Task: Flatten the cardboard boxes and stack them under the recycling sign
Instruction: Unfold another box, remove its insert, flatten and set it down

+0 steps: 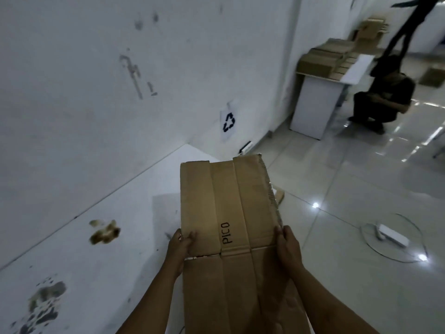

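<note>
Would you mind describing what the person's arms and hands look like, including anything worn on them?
Both forearms are bare as far as the frame shows; no sleeves, gloves, watch or rings are visible on the left hand or right hand.

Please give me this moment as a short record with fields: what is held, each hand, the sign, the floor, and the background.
held item: flattened cardboard box, printed "PICO", held out in front
left hand: grip on the box's left edge
right hand: grip on the box's right edge
recycling sign: paper on the white wall, low, beyond the box
floor under sign: white sheet; no stack visible there
background: person crouching by a table with cardboard piles
</note>
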